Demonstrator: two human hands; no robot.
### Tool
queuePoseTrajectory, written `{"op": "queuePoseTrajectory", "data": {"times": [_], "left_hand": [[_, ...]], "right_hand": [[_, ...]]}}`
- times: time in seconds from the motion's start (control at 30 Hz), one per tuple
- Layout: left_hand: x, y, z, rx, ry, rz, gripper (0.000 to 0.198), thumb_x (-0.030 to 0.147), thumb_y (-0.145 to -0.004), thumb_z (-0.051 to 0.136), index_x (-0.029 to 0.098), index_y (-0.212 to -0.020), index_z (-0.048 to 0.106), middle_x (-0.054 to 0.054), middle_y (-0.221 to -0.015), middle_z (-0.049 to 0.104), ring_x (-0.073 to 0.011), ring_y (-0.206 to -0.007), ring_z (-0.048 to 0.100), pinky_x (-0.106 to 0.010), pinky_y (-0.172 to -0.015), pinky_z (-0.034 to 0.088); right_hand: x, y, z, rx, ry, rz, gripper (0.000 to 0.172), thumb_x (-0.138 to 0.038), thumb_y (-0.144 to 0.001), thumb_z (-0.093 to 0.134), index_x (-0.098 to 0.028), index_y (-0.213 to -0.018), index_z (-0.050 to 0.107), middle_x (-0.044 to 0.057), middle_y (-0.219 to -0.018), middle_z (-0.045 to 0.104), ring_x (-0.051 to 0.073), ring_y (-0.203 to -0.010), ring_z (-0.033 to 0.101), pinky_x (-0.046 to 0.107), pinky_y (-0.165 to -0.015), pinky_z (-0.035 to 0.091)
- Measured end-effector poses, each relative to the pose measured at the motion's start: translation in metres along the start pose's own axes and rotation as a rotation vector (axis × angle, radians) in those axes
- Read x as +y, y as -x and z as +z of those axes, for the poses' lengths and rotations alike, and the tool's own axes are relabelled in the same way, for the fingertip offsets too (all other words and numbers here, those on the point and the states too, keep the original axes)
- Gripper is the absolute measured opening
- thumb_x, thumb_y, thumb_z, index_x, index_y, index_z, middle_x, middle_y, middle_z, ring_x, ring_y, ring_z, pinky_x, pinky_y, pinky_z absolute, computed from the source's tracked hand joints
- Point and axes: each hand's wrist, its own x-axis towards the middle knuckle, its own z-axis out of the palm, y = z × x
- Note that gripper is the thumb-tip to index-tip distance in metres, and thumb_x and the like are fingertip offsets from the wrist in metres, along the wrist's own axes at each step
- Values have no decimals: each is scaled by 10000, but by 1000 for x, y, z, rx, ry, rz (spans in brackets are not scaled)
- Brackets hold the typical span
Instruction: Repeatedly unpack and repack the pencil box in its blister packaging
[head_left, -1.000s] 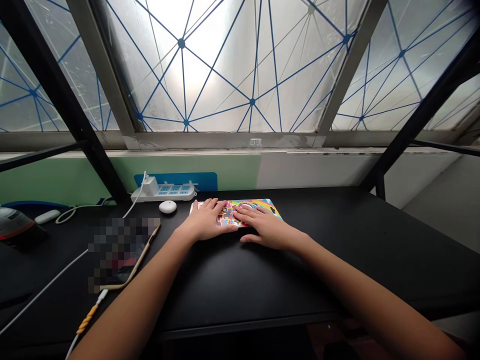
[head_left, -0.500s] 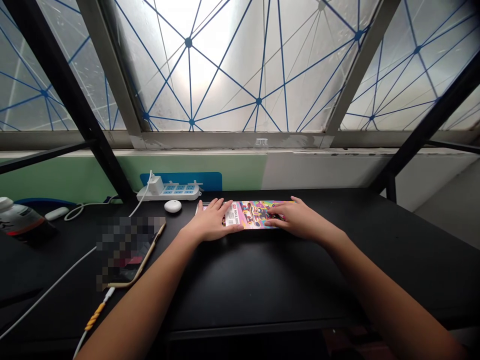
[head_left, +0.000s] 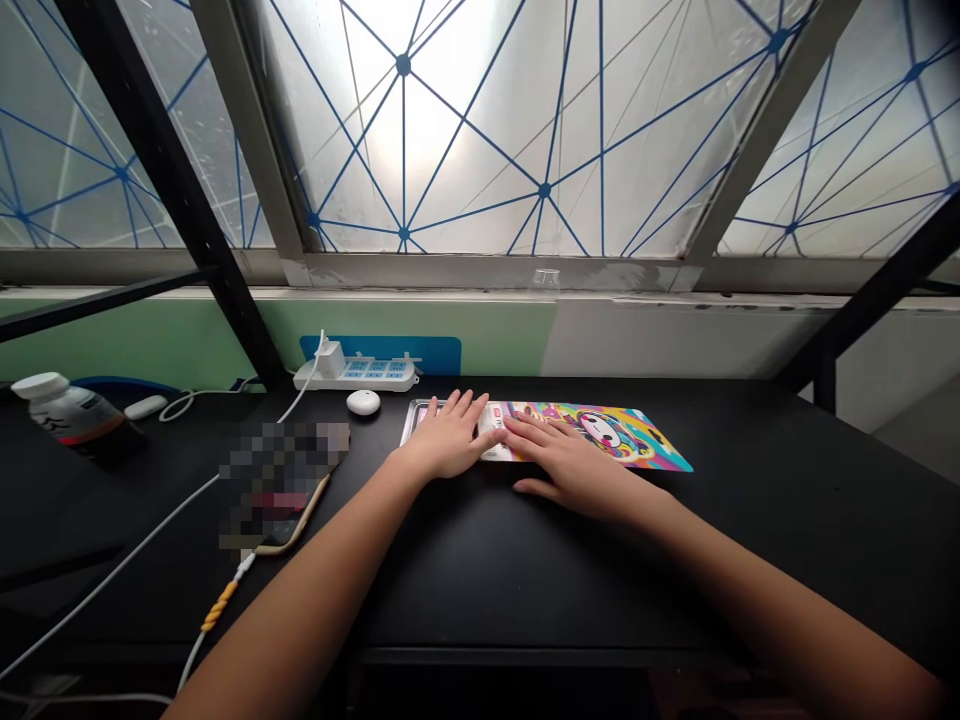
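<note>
A colourful cartoon-printed pencil box (head_left: 626, 437) lies near the back of the black desk. Its bright printed panel stretches to the right, and a silvery metal edge (head_left: 410, 420) shows at its left end. My left hand (head_left: 452, 435) rests on the left part with fingers spread, covering much of it. On the printed panel, my right hand (head_left: 559, 455) lies flat, fingertips close to my left thumb. Both hands are open. What lies beneath the palms is hidden.
Left of the box are a white earbud case (head_left: 364, 403), a white power strip (head_left: 367, 375) and a blurred-out phone (head_left: 300, 520) with a charging cable (head_left: 219, 607). Farther left stands a white-capped bottle (head_left: 67, 415). Black frame posts (head_left: 172, 190) rise at the sides before a window.
My right hand has turned flatter and moved left relative to the box, uncovering the printed panel's right end. The silvery left edge shows more. The whole view has shifted slightly.
</note>
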Motion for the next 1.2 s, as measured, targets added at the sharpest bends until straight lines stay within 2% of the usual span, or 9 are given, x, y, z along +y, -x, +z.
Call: {"op": "queuePoseTrajectory", "data": {"times": [0.27,0.5,0.67,0.77,0.83,0.97,1.07,1.13,1.2], "left_hand": [[-23,0,-15,-154,6,-64,848,770,-896,284,255,-1569,259,-95,-1658,114,-297,-1535,37,-593,-1199,68],[-32,-1,-14,-157,17,-48,894,821,-854,287,275,-1563,272,-87,-1657,127,-308,-1533,40,-596,-1198,66],[-23,-1,-13,-153,21,-102,846,751,-909,261,231,-1576,237,-107,-1661,91,-306,-1536,24,-604,-1192,59],[-15,-2,-10,-93,11,-169,786,674,-956,226,198,-1582,224,-128,-1663,86,-305,-1537,22,-601,-1192,55],[-11,-3,-8,-49,7,-177,752,644,-970,233,199,-1576,250,-137,-1661,114,-310,-1536,46,-597,-1192,66],[-8,-5,-3,31,-10,-138,677,598,-991,258,216,-1545,338,-155,-1646,193,-319,-1530,111,-600,-1187,108],[-5,-5,1,80,-46,-120,631,569,-1004,266,221,-1515,396,-168,-1631,241,-336,-1520,154,-622,-1174,131],[-2,-5,3,95,-67,-96,609,558,-1009,273,228,-1499,422,-165,-1624,265,-340,-1515,178,-626,-1170,146],[1,-5,4,96,-80,-67,595,554,-1011,282,239,-1494,429,-154,-1622,278,-335,-1513,188,-624,-1169,158]], "right_hand": [[22,25,11,52,75,43,502,-283,-1031,377,-344,-1529,363,56,-1570,408,305,-1457,341,589,-1143,329],[52,80,6,163,148,76,602,-106,-963,339,-333,-1519,383,47,-1518,476,252,-1386,464,512,-1072,449],[49,103,-7,357,354,159,697,-25,-899,371,-290,-1543,339,70,-1450,559,270,-1306,556,501,-1024,470],[34,103,-15,470,447,150,733,32,-875,362,-237,-1555,307,93,-1425,586,258,-1273,588,474,-1035,447],[15,98,-17,469,443,72,703,43,-878,359,-193,-1540,334,105,-1431,580,257,-1302,561,465,-1058,421],[-47,78,-7,349,319,-132,544,-26,-930,372,-132,-1455,466,114,-1436,574,291,-1343,514,479,-1075,400],[-92,54,7,211,147,-253,397,-180,-989,409,-165,-1350,574,99,-1376,632,302,-1280,570,493,-1049,433],[-108,33,14,115,36,-264,406,-307,-1014,424,-153,-1365,558,125,-1394,614,299,-1276,570,475,-1040,451],[-110,9,18,41,-66,-231,469,-421,-1013,447,-152,-1385,542,143,-1433,576,304,-1320,525,490,-1083,414]]}}
